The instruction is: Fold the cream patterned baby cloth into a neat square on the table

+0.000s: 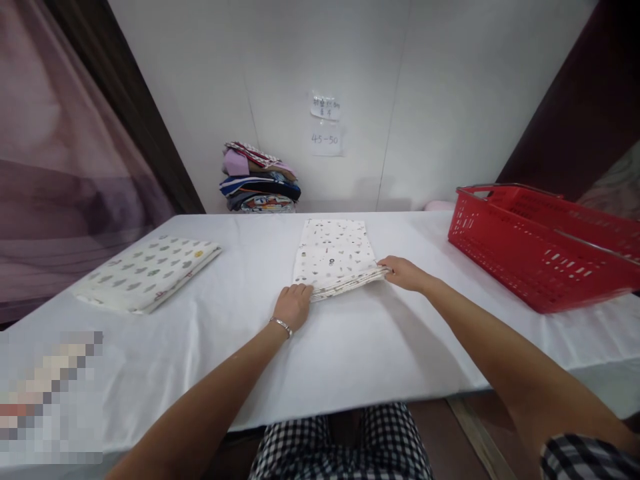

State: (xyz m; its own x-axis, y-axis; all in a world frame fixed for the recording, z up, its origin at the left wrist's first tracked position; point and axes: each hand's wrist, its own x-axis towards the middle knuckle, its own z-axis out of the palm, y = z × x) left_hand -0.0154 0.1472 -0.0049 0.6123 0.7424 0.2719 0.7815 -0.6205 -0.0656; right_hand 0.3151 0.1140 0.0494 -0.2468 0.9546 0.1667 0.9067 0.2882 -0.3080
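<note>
1. White printed cloth (333,252): it lies folded near the middle of the white-covered table (345,363) and serves as the clock's centre, with 12 o'clock towards the wall (435,107); its layered near edge looks slightly lifted, while the far part lies flat

2. Left hand (294,307), at 7 o'clock: fingers closed over the near corner, grasping it; the thumb is hidden, so how firm that hold is cannot be told; a bracelet (281,327) circles the wrist

3. Right hand (403,273), at 4 o'clock: pinching the layers at the other near corner

4. Likeliest trouble, as I judge it: an uneven pull could skew the fold, since the near edge slants up towards the right hand; a loose pinch could drop one layer and leave a crease

5. Grey-printed cloth (155,270), at 9 o'clock: folded, well apart from both hands; a wide sweep of the left hand might rumple it

6. Red basket (525,257), at 3 o'clock: an elbow swung outward could knock it

7. Pile of folded fabrics (260,187), between 10 and 11 o'clock: stacked unevenly against the wall, so a bump might topple its upper pieces
</note>
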